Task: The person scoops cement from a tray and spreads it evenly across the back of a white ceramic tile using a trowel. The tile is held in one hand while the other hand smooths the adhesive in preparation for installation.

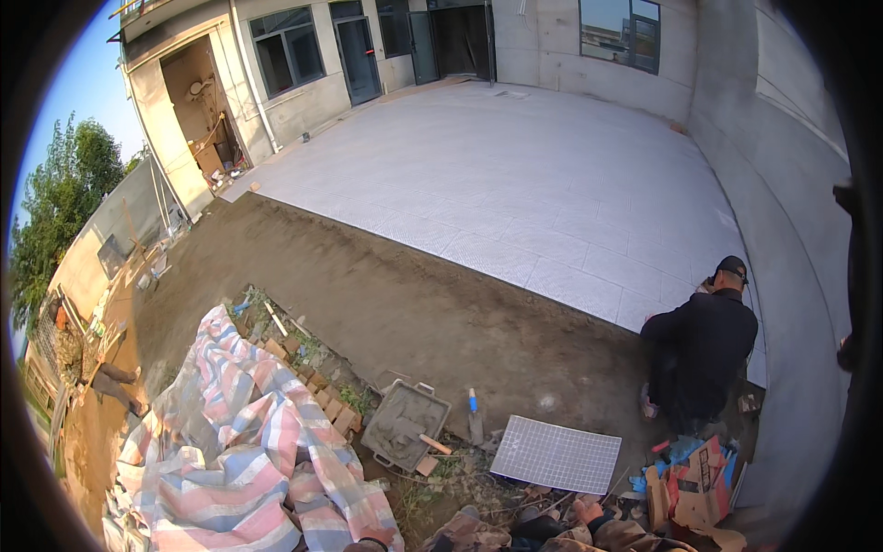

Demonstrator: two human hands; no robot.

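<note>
At the lower edge, my left hand [375, 534] is over the end of the striped tarp [244, 442]; its fingers are too small to make out. My right hand [586, 510] is just below the near edge of a pale tile with a grid on its face [557, 454]. Whether it touches the tile is unclear. Left of the tile, a blue-handled trowel [475, 421] stands in the dirt. Beside that is a dark tub of grey mortar [407, 425], with a wooden-handled tool [435, 445] at its rim.
A person in dark clothes [704, 354] crouches at the right edge of the laid pale tiles [515, 184]. Brown bedding [386, 308] runs along them. A torn cardboard box [701, 488] lies near the right wall [782, 230]. Bricks [331, 405] line the tarp. Another person [78, 359] is far left.
</note>
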